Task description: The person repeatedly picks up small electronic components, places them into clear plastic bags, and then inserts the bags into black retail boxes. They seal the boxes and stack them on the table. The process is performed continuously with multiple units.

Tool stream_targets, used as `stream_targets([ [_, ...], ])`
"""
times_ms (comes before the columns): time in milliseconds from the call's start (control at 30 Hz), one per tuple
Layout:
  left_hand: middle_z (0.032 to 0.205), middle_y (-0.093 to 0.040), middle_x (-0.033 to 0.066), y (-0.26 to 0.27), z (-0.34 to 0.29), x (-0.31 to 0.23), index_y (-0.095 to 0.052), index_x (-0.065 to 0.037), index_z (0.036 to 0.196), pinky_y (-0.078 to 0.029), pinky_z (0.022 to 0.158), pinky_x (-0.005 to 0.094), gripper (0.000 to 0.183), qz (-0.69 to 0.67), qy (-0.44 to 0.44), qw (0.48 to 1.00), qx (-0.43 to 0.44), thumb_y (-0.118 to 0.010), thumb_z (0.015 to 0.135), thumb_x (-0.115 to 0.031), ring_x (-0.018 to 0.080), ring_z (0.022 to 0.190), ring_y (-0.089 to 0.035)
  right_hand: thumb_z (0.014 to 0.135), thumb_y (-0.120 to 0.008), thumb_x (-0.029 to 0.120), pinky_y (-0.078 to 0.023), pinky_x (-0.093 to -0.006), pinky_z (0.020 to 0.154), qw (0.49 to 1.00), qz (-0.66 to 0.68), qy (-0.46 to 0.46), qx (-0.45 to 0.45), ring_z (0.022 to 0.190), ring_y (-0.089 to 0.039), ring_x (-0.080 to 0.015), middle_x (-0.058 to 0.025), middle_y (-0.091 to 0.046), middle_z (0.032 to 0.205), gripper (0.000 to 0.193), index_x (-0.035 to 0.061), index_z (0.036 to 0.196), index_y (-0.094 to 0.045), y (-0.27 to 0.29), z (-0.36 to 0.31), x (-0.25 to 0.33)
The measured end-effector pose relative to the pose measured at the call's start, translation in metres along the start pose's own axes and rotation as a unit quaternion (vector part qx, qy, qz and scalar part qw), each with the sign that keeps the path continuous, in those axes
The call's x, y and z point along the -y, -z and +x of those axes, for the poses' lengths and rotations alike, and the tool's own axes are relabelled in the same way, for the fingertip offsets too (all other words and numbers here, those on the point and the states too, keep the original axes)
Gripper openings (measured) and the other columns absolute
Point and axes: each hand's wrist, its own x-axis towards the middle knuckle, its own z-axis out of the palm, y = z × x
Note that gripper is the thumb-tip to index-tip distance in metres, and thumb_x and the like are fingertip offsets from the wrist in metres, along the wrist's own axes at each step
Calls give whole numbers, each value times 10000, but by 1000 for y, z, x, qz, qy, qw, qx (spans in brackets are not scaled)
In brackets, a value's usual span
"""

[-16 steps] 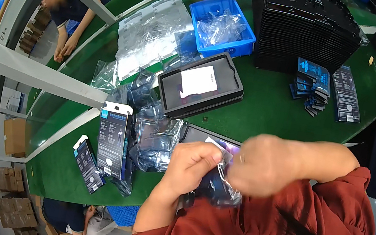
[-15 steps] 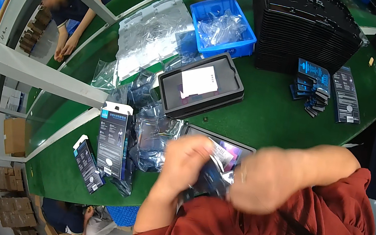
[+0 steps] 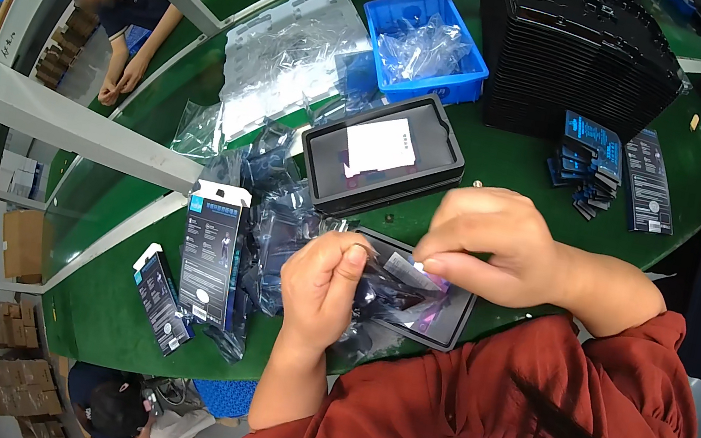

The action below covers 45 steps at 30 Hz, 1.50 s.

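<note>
A crinkled clear plastic bag [image 3: 398, 295] hangs from my left hand [image 3: 319, 289], whose fingers are closed in a fist on its gathered edge. My right hand [image 3: 491, 244] is raised just beyond and to the right of it, thumb and curled fingers pinched together; what they hold, if anything, cannot be made out. Under the bag lies a shallow black tray [image 3: 455, 327] with purple-printed contents, partly covered by the bag and hands. Beyond it a stack of black trays [image 3: 319, 157] has a white paper sheet [image 3: 382, 148] in the top one.
More clear bags [image 3: 281, 216] are heaped left of the tray. Printed boxes [image 3: 210, 260] are at the left. A blue bin [image 3: 434, 93] holds plastic bags. A tall black tray stack [image 3: 575, 62] and small blue packets [image 3: 588, 158] are at the back right. Other people sit nearby.
My right hand has moved up and away from the left, out of its blur. The bag now spreads between them over the tray, and my left hand has turned upright and shifted slightly left.
</note>
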Motion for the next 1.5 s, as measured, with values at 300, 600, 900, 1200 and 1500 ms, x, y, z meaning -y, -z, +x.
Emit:
stream_targets([
  [300,756,-641,100,-5,1,-3,-652,6,873,-444,584,298,154,40,-66,997,23,-569,937,-107,199,635,-583,751,-693,41,-497,-374,733,993,-73,-84,24,838,-619,-262,-87,-619,907,86,13,831,-679,-18,-10,-2],
  [600,740,-617,131,-13,2,-8,-638,0,906,-457,553,363,97,61,-97,992,47,-569,922,-66,290,619,-595,841,-700,185,-500,-371,802,968,76,-222,95,895,-636,-276,-131,-672,965,194,-5,880,-715,-21,-14,-10],
  [900,741,-608,136,-16,0,-10,-637,-10,919,-465,563,370,89,91,-96,990,41,-569,923,-68,299,635,-600,806,-691,121,-506,-363,719,969,28,-235,76,808,-650,-254,-123,-686,925,139,-16,779,-691,-25,-14,-9],
  [1200,867,-693,102,47,1,-27,-691,-7,925,-491,676,291,160,162,80,978,-109,-558,943,-94,187,725,-632,898,-673,172,-455,-259,658,921,184,-304,-158,766,-568,-85,-30,-648,874,207,-21,823,-674,15,-14,-9],
  [1500,847,-609,63,111,-7,21,-654,-25,1074,-455,641,287,211,346,100,927,-101,-665,874,-91,144,724,-563,930,-642,261,-469,-228,587,876,233,-391,-161,634,-570,-84,-28,-651,751,273,21,802,-667,18,-20,-10],
])
